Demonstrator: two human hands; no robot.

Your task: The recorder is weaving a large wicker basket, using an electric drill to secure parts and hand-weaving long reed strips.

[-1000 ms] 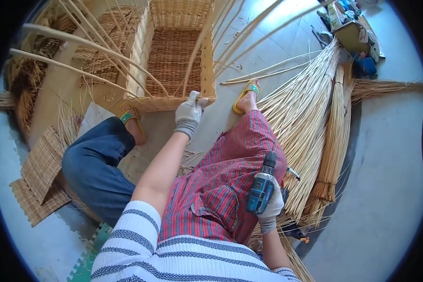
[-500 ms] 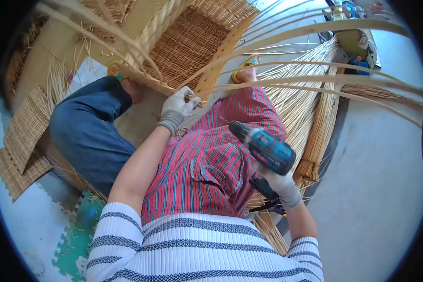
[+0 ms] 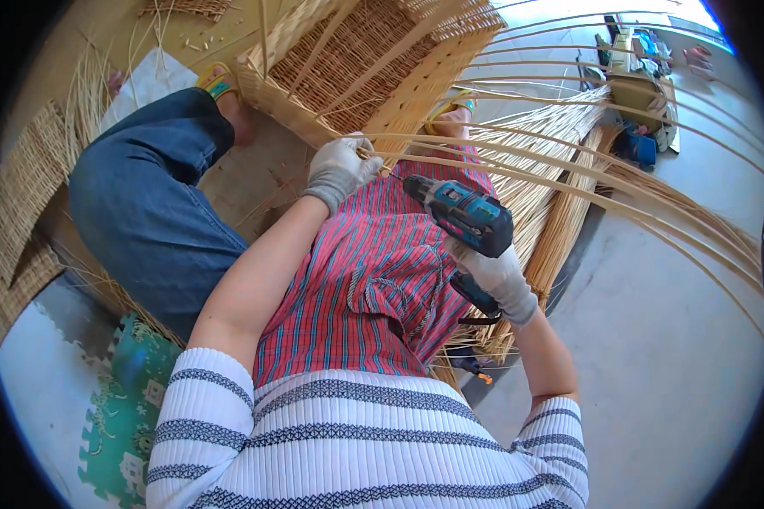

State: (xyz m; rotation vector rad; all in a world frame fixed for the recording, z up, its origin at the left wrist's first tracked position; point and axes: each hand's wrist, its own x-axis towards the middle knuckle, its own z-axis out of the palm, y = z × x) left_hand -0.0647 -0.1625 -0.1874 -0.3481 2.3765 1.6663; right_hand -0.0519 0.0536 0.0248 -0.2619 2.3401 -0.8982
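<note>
My gloved left hand (image 3: 341, 171) is closed on the near corner of a woven basket (image 3: 314, 127), where pale strips (image 3: 501, 151) stick out and sweep to the right. My gloved right hand (image 3: 497, 276) grips a teal and black cordless drill (image 3: 471, 216) by its handle. The drill points left and up, and its thin bit comes close to the corner beside my left fingers. Whether the bit touches the corner I cannot tell. The basket has a brown woven inside and leans between my feet.
A spread of pale reeds (image 3: 543, 144) lies right of my legs, with a tied bundle (image 3: 560, 246) beside it. Woven panels (image 3: 25, 204) lean at the left. A green foam mat (image 3: 127, 407) is at the lower left. Long strips arc over the right side.
The drill has moved up and left, its bit now near the basket's corner. My left hand has shifted slightly right, still at the corner. The strips on the basket have swung.
</note>
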